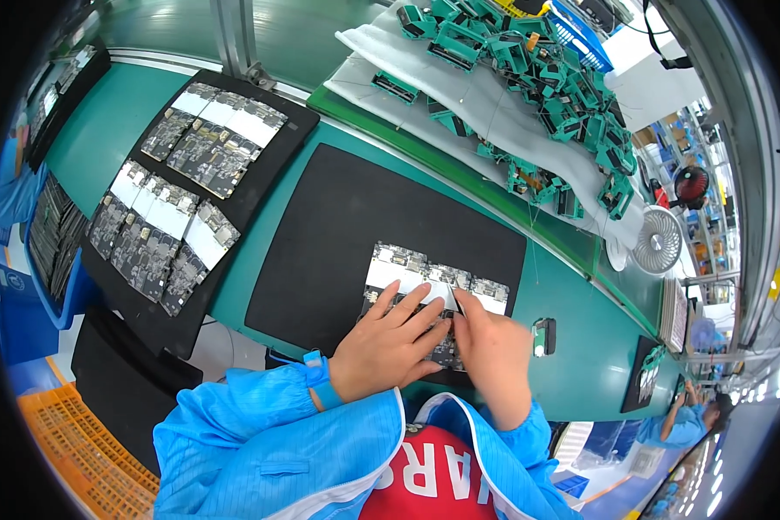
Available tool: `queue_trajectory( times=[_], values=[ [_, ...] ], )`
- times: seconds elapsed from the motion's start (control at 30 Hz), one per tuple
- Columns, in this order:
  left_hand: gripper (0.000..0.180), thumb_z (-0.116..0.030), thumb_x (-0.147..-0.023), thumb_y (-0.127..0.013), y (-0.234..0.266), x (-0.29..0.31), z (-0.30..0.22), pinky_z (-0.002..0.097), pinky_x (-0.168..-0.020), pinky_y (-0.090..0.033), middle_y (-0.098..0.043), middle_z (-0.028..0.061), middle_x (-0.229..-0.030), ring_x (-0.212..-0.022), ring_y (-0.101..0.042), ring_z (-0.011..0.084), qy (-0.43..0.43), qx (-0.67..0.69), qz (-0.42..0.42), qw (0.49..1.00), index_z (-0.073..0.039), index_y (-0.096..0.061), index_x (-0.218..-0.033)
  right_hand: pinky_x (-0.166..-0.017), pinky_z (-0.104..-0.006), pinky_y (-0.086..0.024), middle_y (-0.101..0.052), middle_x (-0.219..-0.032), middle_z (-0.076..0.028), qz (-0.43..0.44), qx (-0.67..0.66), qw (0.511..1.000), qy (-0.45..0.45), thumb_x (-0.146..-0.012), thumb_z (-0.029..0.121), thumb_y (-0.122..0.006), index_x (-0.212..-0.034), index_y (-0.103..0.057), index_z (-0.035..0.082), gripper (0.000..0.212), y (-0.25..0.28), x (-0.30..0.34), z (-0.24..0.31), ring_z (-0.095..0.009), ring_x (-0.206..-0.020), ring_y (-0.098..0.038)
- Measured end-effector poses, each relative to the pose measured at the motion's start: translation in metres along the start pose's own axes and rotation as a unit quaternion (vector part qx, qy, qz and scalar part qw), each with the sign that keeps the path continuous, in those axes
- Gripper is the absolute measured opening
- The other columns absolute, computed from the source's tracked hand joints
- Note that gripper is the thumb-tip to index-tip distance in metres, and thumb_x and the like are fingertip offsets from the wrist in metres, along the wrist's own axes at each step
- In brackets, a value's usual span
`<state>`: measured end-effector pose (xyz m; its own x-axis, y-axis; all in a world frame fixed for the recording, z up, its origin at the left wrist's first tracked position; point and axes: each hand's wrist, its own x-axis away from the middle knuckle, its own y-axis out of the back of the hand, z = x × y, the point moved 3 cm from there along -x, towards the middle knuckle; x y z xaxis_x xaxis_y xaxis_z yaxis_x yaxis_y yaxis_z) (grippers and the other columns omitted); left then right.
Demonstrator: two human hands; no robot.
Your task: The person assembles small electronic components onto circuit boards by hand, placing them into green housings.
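On a black mat in front of me lies a row of circuit boards with white patches across them. My left hand rests flat on these boards, fingers spread. Close beside it, my right hand is closed in a pinch over the right part of the row. A thin, dark, pointed tool shows at its fingertips; its exact kind cannot be made out. Both hands cover part of the boards. To the right of my right hand, a small green-and-black fixture lies on the green bench.
Another black mat at the left holds more boards. Many green fixtures are heaped on white foam at the back. A blue bin stands far left, a white fan at right. A co-worker sits far right.
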<state>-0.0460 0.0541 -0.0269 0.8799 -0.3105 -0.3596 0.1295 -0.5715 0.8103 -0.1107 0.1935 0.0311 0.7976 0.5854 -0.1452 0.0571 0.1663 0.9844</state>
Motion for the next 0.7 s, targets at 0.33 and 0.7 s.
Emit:
queue_trajectory(
  times=[0.33, 0.7],
  values=[
    [0.050, -0.042, -0.082, -0.075, 0.038, 0.019, 0.015, 0.0609, -0.113, -0.031, -0.056, 0.0156, -0.136, -0.133, -0.047, 0.0382, 0.089, -0.033, -0.070, 0.993, -0.012, -0.068, -0.121, -0.049, -0.0394, -0.046, -0.061, -0.058, -0.006, 0.021, -0.109, 0.994, 0.014, -0.089, 0.022, -0.069, -0.101, -0.062, 0.015, 0.015, -0.009, -0.028, 0.017, -0.028, -0.052, -0.063],
    [0.055, -0.038, -0.083, -0.074, 0.033, 0.033, 0.020, 0.0566, -0.114, -0.034, -0.053, 0.0193, -0.139, -0.136, -0.042, 0.0438, 0.083, -0.009, -0.058, 0.995, -0.003, -0.066, -0.124, -0.054, -0.0423, -0.050, -0.066, -0.065, -0.009, 0.044, -0.101, 0.994, 0.015, -0.092, 0.022, -0.065, -0.114, -0.062, 0.015, 0.023, -0.025, -0.032, 0.041, -0.031, -0.060, -0.067]
  ],
)
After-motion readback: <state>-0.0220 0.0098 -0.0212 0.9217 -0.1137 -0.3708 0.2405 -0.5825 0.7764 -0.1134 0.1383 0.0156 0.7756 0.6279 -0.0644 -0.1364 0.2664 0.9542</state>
